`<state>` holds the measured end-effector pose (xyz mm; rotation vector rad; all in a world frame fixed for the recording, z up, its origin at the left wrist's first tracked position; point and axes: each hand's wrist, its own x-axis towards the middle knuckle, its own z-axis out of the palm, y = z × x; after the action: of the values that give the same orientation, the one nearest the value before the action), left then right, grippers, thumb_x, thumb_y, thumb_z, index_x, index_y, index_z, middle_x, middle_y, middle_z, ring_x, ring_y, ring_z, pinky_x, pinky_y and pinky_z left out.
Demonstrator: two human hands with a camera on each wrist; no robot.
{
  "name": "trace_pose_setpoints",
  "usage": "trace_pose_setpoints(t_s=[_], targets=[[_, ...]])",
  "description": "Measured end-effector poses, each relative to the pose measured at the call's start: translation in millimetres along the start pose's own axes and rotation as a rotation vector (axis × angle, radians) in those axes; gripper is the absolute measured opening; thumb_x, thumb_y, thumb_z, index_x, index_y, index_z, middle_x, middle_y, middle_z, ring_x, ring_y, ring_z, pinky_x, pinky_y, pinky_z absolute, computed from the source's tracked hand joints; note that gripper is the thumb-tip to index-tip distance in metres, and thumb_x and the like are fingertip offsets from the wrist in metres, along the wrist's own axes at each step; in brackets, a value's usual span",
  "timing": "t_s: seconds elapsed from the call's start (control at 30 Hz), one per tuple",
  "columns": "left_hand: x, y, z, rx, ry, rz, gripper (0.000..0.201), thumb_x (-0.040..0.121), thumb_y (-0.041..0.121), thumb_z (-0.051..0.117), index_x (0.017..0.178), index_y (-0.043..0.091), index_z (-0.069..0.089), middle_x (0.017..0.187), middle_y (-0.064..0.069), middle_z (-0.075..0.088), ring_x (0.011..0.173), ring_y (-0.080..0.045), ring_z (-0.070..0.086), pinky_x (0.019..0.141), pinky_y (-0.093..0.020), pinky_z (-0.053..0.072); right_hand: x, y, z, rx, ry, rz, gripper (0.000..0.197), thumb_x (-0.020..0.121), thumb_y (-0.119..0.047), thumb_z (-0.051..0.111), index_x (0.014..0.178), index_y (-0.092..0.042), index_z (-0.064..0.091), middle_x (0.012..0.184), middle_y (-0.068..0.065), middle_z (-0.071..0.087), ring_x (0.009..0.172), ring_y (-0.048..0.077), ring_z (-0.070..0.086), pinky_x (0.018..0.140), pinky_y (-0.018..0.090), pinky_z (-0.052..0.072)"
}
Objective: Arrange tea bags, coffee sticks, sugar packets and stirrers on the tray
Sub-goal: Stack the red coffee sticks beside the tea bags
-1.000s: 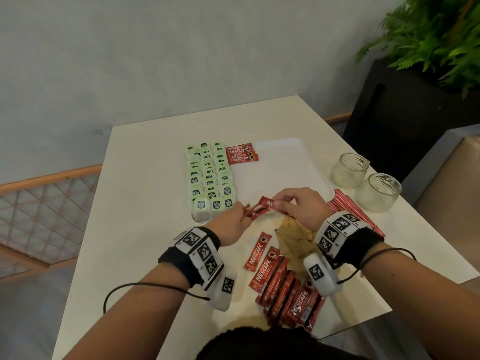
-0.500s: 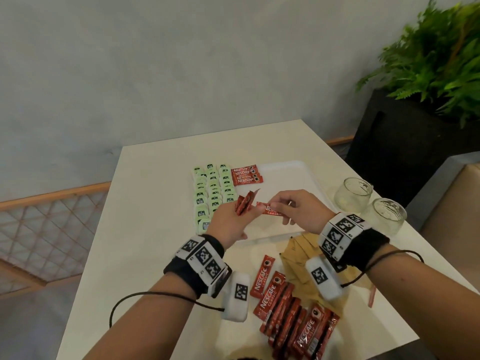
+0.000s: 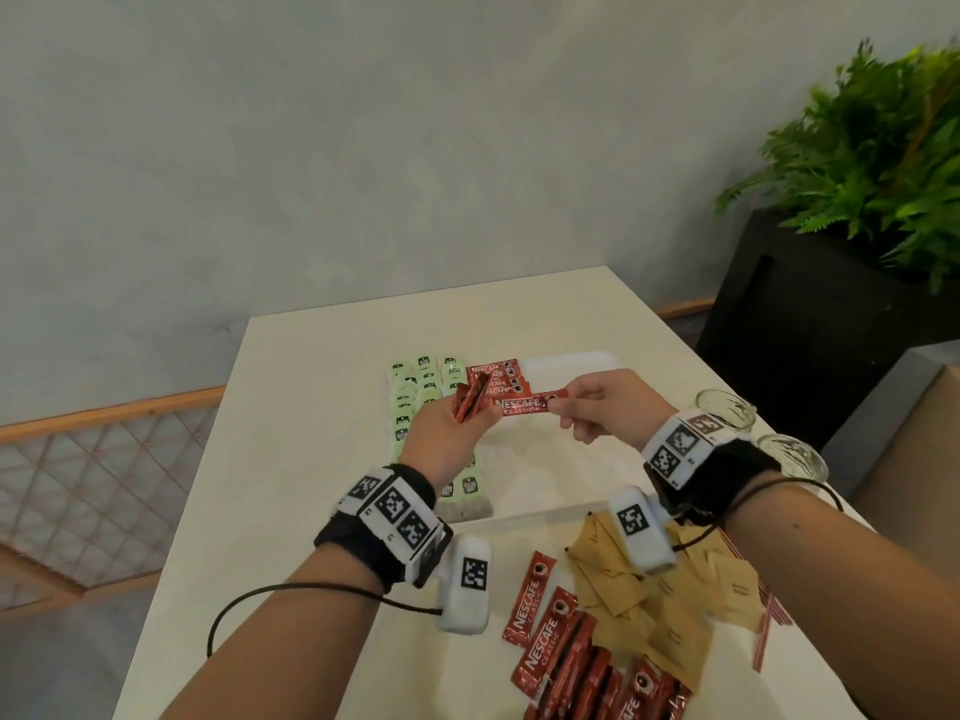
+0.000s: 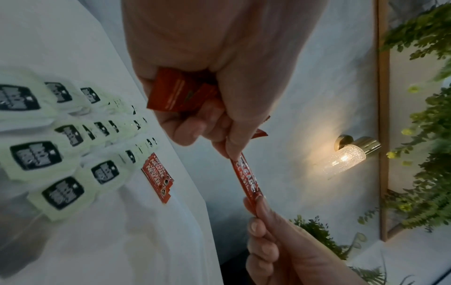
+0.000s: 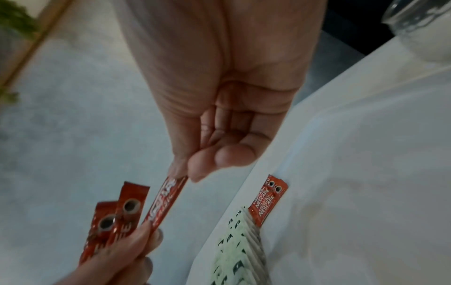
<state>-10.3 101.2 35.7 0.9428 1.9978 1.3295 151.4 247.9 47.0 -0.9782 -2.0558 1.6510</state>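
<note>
Above the white tray (image 3: 571,363), both hands were raised clear of the surface. The right hand (image 3: 608,405) pinched one end of a single red Nescafé coffee stick (image 3: 522,405) between thumb and forefinger, remaining fingers curled into the palm. The left hand (image 3: 447,444) pinched the stick's opposite end at its fingertips while gripping two further coffee sticks (image 3: 467,400) fanned upward in the same hand. On the tray's left part, green tea bags (image 3: 423,379) lay in three overlapping rows; the left hand and wrist covered their middle portion in the head view. A short stack of placed coffee sticks (image 3: 496,374) lay just beside the rows at the far end, partly hidden by the held sticks. On the table (image 3: 311,459), nearer the person, loose coffee sticks (image 3: 550,641) lay beside a heap of brown sugar packets (image 3: 649,600), the right wrist camera overlapping that heap. Red-striped stirrers (image 3: 763,631) lay at the right edge. Two glass jars (image 3: 727,407) stood right of the tray, partly hidden by the right wrist. A potted fern (image 3: 872,163) stood beyond the table.
</note>
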Motion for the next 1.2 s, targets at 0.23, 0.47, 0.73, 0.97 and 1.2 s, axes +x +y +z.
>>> trace_pose_setpoints(t_s=[0.23,0.47,0.73,0.97,1.2], targets=[[28,1,-15,0.075,-0.076,-0.067,0.032,0.091,0.038,0.064,0.074,0.014,0.052,0.057,0.004,0.036,0.05,-0.015,0.036,0.054,-0.028,0.038,38,10,4,0.12,0.026,0.068,0.005,0.089,-0.005,0.065,0.089,-0.001,0.069,0.078,0.011,0.07,0.065,0.017,0.067,0.059,0.027,0.058],[50,-5,-35,0.056,0.048,-0.13,0.029,0.092,0.045,0.052,0.087,0.016,0.054,0.074,-0.006,0.04,0.054,-0.016,0.032,0.055,-0.029,0.027,89,53,7,-0.093,0.192,0.309,0.005,0.086,-0.005,0.07,0.086,0.0,0.068,0.079,0.015,0.071,0.064,0.021,0.065,0.069,0.038,0.061],[61,-22,-31,-0.099,0.047,-0.253,0.022,0.097,0.024,0.041,0.093,0.011,0.058,0.074,-0.001,0.051,0.051,-0.011,0.037,0.045,-0.024,0.03,132,49,29,-0.071,0.216,0.52,0.01,0.087,0.002,0.066,0.081,-0.004,0.061,0.072,0.016,0.062,0.055,0.022,0.058,0.048,0.031,0.054],[65,-23,-32,-0.181,0.02,-0.215,0.013,0.098,0.016,0.045,0.096,0.01,0.056,0.076,-0.003,0.061,0.05,-0.013,0.054,0.037,-0.024,0.036,148,52,35,-0.115,0.248,0.448,0.021,0.085,0.001,0.067,0.098,-0.008,0.052,0.086,0.018,0.063,0.064,0.023,0.06,0.058,0.033,0.058],[65,-25,-33,-0.251,-0.024,-0.227,0.015,0.1,0.017,0.05,0.109,0.009,0.059,0.077,-0.005,0.071,0.048,-0.018,0.058,0.035,-0.023,0.036,150,53,42,-0.183,0.256,0.414,0.018,0.086,-0.007,0.07,0.087,-0.014,0.053,0.09,0.016,0.064,0.061,0.023,0.061,0.053,0.033,0.058]])
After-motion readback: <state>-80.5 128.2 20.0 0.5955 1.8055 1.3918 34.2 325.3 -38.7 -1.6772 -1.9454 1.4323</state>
